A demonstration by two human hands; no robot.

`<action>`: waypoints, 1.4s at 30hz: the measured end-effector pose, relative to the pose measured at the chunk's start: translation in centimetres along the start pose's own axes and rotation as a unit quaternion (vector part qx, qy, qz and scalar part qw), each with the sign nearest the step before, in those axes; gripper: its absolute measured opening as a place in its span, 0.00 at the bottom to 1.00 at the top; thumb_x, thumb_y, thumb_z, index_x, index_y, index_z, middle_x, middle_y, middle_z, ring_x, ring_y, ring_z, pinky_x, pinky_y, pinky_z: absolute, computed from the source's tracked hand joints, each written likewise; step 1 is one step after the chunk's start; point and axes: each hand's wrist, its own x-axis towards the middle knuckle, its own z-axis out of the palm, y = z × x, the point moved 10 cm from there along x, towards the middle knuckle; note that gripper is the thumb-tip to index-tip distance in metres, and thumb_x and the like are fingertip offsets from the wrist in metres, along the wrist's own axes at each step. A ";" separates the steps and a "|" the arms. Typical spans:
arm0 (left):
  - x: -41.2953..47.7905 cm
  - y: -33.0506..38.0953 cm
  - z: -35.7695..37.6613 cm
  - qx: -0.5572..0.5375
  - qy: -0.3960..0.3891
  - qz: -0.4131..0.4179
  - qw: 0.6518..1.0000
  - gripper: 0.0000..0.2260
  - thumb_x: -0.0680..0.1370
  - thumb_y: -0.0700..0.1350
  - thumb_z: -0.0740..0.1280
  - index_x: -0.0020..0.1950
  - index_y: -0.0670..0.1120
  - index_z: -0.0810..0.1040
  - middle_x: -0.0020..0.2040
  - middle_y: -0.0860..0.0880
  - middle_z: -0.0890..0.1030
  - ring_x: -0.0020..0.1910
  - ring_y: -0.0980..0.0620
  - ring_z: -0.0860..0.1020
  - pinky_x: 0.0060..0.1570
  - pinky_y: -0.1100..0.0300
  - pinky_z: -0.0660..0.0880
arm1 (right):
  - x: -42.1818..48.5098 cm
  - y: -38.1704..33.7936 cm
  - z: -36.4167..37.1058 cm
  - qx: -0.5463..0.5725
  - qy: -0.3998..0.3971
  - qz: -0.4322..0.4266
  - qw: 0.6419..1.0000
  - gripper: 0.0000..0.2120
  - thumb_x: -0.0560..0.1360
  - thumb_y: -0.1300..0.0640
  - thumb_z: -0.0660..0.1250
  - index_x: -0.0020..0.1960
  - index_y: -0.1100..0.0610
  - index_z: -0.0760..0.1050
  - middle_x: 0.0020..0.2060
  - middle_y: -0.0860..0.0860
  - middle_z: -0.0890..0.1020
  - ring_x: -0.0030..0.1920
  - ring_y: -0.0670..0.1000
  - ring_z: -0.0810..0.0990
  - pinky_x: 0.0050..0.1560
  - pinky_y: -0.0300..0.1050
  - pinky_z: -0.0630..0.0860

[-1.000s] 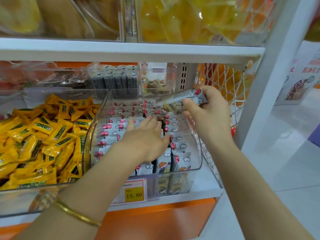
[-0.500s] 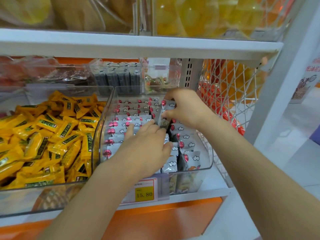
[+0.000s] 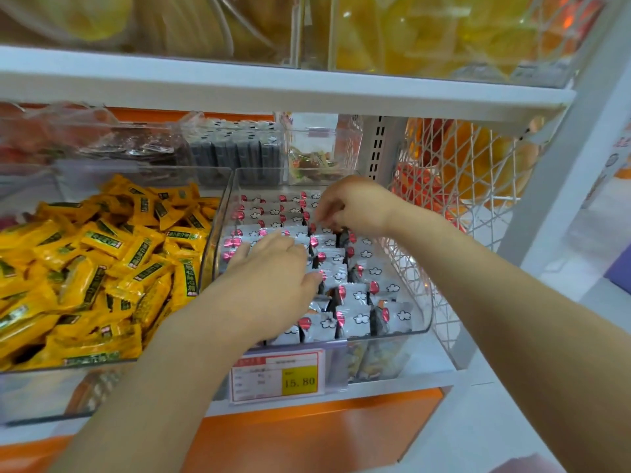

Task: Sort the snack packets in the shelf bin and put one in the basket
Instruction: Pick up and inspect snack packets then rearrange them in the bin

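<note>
Silver-white snack packets (image 3: 356, 296), each printed with clouds and a red balloon, stand in tidy rows inside the clear shelf bin (image 3: 387, 335) at centre frame; the left hand (image 3: 273, 278) lies flat, fingers straight, on the near-left rows; the right hand (image 3: 355, 206) sits over the back rows, fingers curled down onto packet tops; whether it pinches one cannot be told; yellow packets (image 3: 102, 261) fill the neighbouring bin at left.

Both forearms bare, extended forward. Left hand (image 3: 269, 268) palm down, fingers straight, together. Right hand (image 3: 355, 206) farther out, knuckles up, fingers curled downward; grip unclear.
</note>
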 end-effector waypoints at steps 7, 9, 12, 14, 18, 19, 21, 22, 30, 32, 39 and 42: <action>-0.3 0.1 -0.1 -0.008 0.000 0.002 1.000 0.17 0.81 0.55 0.51 0.59 0.45 0.69 0.64 0.45 0.67 0.68 0.46 0.60 0.69 0.49 0.58 | 2.0 1.2 0.5 -0.087 0.031 0.030 0.995 0.08 0.75 0.59 0.66 0.51 0.57 0.81 0.52 0.53 0.82 0.52 0.54 0.79 0.55 0.47 0.76; -0.4 0.0 -0.3 -0.023 0.006 0.000 1.000 0.12 0.81 0.55 0.52 0.51 0.47 0.66 0.62 0.45 0.68 0.66 0.47 0.62 0.67 0.51 0.58 | 2.2 0.7 1.5 -0.127 0.009 0.016 0.992 0.07 0.74 0.56 0.67 0.51 0.56 0.81 0.51 0.51 0.82 0.55 0.55 0.77 0.58 0.51 0.75; -0.4 0.1 -0.8 -0.052 0.024 0.004 0.998 0.11 0.81 0.53 0.53 0.44 0.47 0.62 0.54 0.48 0.68 0.60 0.48 0.64 0.63 0.53 0.62 | 2.2 0.3 1.1 -0.099 0.026 0.007 0.995 0.04 0.74 0.59 0.66 0.48 0.57 0.79 0.49 0.52 0.82 0.52 0.54 0.78 0.56 0.50 0.75; -0.4 -0.1 -1.3 -0.089 0.043 -0.002 0.995 0.13 0.80 0.52 0.54 0.40 0.46 0.63 0.46 0.51 0.66 0.53 0.50 0.65 0.54 0.56 0.65 | 1.6 0.4 -0.7 0.004 0.066 0.021 0.998 0.02 0.75 0.60 0.66 0.46 0.57 0.77 0.46 0.53 0.81 0.44 0.52 0.79 0.45 0.42 0.77; -0.7 -0.8 -2.8 -0.161 0.109 -0.019 0.981 0.10 0.81 0.49 0.56 0.53 0.43 0.70 0.60 0.46 0.68 0.47 0.53 0.68 0.43 0.64 0.63 | -1.1 0.7 -4.6 0.108 0.189 0.026 0.976 0.02 0.76 0.62 0.65 0.45 0.59 0.73 0.45 0.54 0.80 0.39 0.51 0.77 0.36 0.41 0.75; -0.8 -1.0 -3.3 -0.172 0.130 -0.025 0.976 0.12 0.81 0.48 0.56 0.60 0.43 0.69 0.64 0.46 0.67 0.48 0.54 0.68 0.43 0.66 0.61 | -1.8 0.7 -5.2 0.112 0.215 0.026 0.970 0.02 0.76 0.62 0.65 0.46 0.60 0.73 0.45 0.55 0.80 0.41 0.53 0.78 0.39 0.47 0.77; -1.1 -1.3 -4.0 -0.194 0.164 -0.033 0.967 0.19 0.81 0.46 0.56 0.70 0.42 0.63 0.70 0.46 0.63 0.50 0.54 0.67 0.41 0.71 0.56 | -3.4 1.1 -6.0 0.128 0.269 0.037 0.954 0.03 0.76 0.62 0.64 0.46 0.62 0.73 0.43 0.56 0.80 0.41 0.55 0.79 0.40 0.51 0.77; -1.1 -1.4 -4.2 -0.205 0.174 -0.034 0.963 0.21 0.81 0.46 0.57 0.73 0.43 0.60 0.71 0.46 0.63 0.51 0.54 0.67 0.43 0.72 0.56 | -4.2 1.3 -6.4 0.139 0.297 0.044 0.944 0.03 0.76 0.62 0.64 0.46 0.62 0.73 0.43 0.55 0.80 0.39 0.52 0.78 0.39 0.48 0.76; -2.2 -2.1 -4.2 -0.318 0.211 -0.040 0.923 0.20 0.80 0.44 0.58 0.73 0.46 0.62 0.69 0.48 0.68 0.49 0.58 0.74 0.40 0.77 0.67 | -9.6 1.9 -6.4 0.227 0.393 0.077 0.887 0.07 0.77 0.61 0.64 0.42 0.53 0.69 0.37 0.46 0.75 0.36 0.44 0.76 0.36 0.36 0.72; -2.8 -2.4 -4.3 -0.368 0.223 -0.041 0.902 0.16 0.80 0.44 0.58 0.68 0.49 0.68 0.59 0.50 0.73 0.40 0.59 0.73 0.37 0.75 0.70 | -10.7 2.4 -6.0 0.316 0.403 0.087 0.854 0.10 0.76 0.62 0.63 0.40 0.51 0.67 0.38 0.51 0.78 0.35 0.48 0.79 0.36 0.40 0.76; -2.8 -3.5 -2.9 -0.556 0.214 -0.068 0.800 0.12 0.81 0.44 0.55 0.62 0.46 0.72 0.56 0.46 0.80 0.46 0.55 0.82 0.50 0.56 0.79 | -11.2 2.2 -2.7 0.566 0.306 0.092 0.760 0.04 0.77 0.65 0.62 0.44 0.61 0.70 0.35 0.57 0.76 0.28 0.48 0.78 0.30 0.43 0.79; -2.9 -3.7 -2.9 -0.604 0.216 -0.058 0.765 0.10 0.82 0.44 0.54 0.55 0.44 0.74 0.41 0.48 0.83 0.39 0.51 0.83 0.43 0.56 0.81 | -11.0 1.8 -2.1 0.638 0.262 0.065 0.721 0.03 0.76 0.65 0.65 0.43 0.62 0.73 0.32 0.55 0.77 0.29 0.49 0.78 0.34 0.40 0.78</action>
